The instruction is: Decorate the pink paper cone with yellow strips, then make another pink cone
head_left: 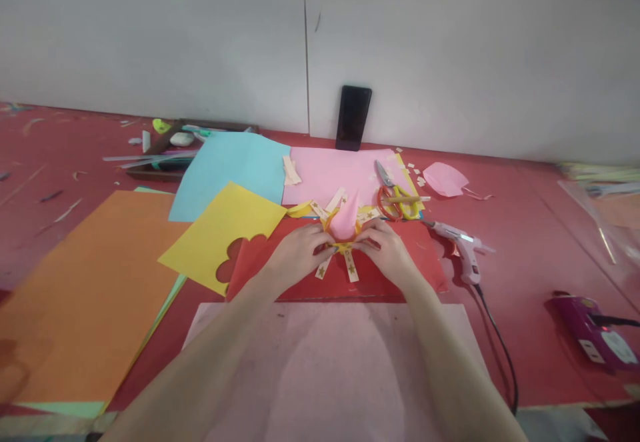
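**Paper craft (344, 229) pinched from both sides**

My left hand (300, 250) has thumb and fingertips drawn together on the yellow paper edge (344, 247) at the craft's near side. My right hand (384, 249) pinches the other side, thumb low and fingers bent above it; exactly how much paper sits between them is too small to tell. A narrow gap parts my two sets of fingertips, with the pink cone (345, 219) rising just beyond and star-marked strips (352, 267) fanning outward.

I work over a red board (300, 289), its near edge a little below the strips. Left, the scalloped yellow sheet (210, 235) overlaps the board by my forearm. Scissors (395, 192) lie just beyond my right hand, so room is tight there; the glue gun (465, 249) rests farther right. Towards me, red surface shows between my wrists.
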Available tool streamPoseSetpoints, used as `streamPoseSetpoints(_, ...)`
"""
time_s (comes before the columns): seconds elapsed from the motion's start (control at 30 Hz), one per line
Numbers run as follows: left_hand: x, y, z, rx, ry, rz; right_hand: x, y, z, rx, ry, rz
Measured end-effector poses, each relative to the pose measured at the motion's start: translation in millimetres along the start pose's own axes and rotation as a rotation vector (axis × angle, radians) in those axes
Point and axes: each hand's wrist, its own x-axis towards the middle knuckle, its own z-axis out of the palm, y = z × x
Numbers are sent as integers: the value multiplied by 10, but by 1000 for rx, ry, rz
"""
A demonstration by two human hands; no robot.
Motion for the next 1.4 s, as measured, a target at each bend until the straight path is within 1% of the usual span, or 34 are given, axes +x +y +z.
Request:
streamPoseSetpoints(0.33, 9, -13, 10, 6, -16, -19, 9, -21, -14, -78, -1, -70)
streamPoseSetpoints(0.7, 24, 16, -16, -31, -16, -78, 4, -30, -1, -61, -26, -55)
streamPoseSetpoints(0.9, 19, 12, -20, -15, -19, -62, 4, -33, -4, -63, -11, -42)
streamPoseSetpoints(1.13, 15, 12, -15, 57, 13, -36, 4, -18, -2, -33, -8, -13)
streamPoseSetpoints(1.27, 18, 27, -15, 75, 79, -45, 0, -27, -10, -25, -4, -14)
streamPoseSetpoints(1.4, 20, 40, 0, 76, 97, -18, -1, -36, -6, -35, -2, -33)
